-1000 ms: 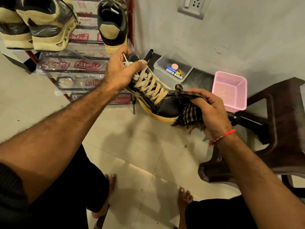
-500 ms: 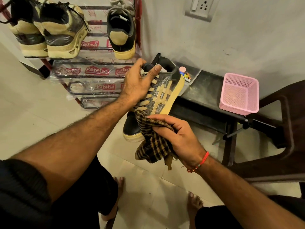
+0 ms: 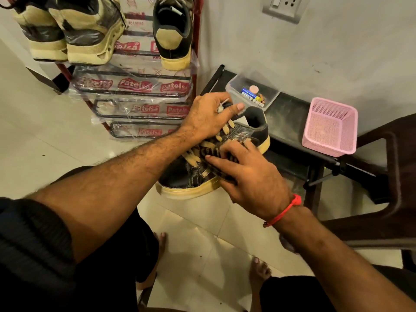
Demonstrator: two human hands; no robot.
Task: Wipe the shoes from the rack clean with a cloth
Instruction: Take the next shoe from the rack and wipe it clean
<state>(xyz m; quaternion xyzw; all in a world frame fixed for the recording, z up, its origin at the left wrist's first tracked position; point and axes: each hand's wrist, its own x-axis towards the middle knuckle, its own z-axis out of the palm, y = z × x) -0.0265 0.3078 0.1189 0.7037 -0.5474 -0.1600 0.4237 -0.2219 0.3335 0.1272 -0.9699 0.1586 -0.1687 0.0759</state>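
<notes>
A black shoe (image 3: 180, 174) with a tan sole and tan laces is held in the air in front of me, toe toward me. My left hand (image 3: 209, 115) grips it at the tongue and upper laces. My right hand (image 3: 249, 176) presses a dark checked cloth (image 3: 211, 152) flat against the shoe's side; most of the cloth is hidden under the palm. The red shoe rack (image 3: 195, 64) stands at the upper left, its rails wrapped in printed plastic. Its top shelf carries a pair of tan and dark sneakers (image 3: 74, 34) and one black shoe with a tan heel (image 3: 173, 32).
A low black bench (image 3: 290, 134) against the wall bears a clear plastic tub (image 3: 252, 93) of small items and a pink mesh basket (image 3: 331, 127). A dark brown plastic chair (image 3: 391, 176) stands at the right. My bare feet rest on pale floor tiles (image 3: 202, 233).
The shoe has turned so its toe points toward me. My right hand slid with the cloth from the toe up onto the shoe's side near the laces.
</notes>
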